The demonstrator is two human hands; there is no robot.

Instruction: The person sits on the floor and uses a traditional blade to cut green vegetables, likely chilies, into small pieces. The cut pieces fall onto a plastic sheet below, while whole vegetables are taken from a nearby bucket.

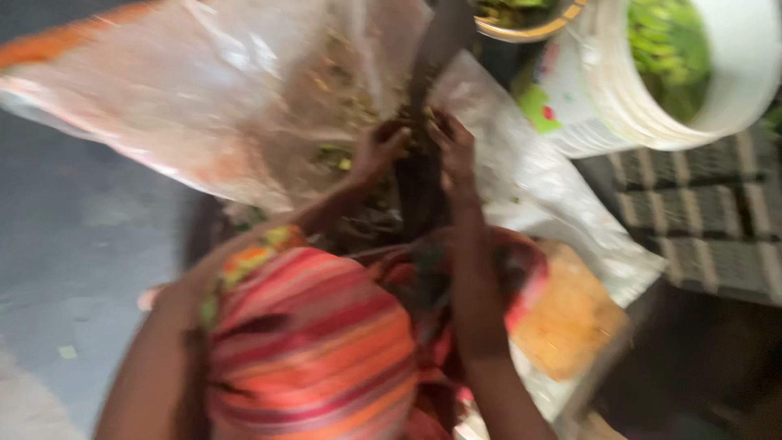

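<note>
The picture is blurred by motion. A dark upright curved blade (423,122) rises from the floor in front of me. My left hand (376,152) and my right hand (453,148) meet at it, one on each side, fingers curled close to its edge. Small green and yellow bits (342,159) lie on the plastic sheet (204,98) just beside my left hand. Whether either hand holds anything is lost in the blur. An orange, red and pink striped cloth (318,350) covers my lap below the hands.
A white bucket (733,98) with green vegetables stands at the top right, next to a metal bowl (521,20) of green pieces. A brown wooden board (570,318) lies at the right of my lap. A checked mat (700,212) is at the far right, grey floor (73,244) at the left.
</note>
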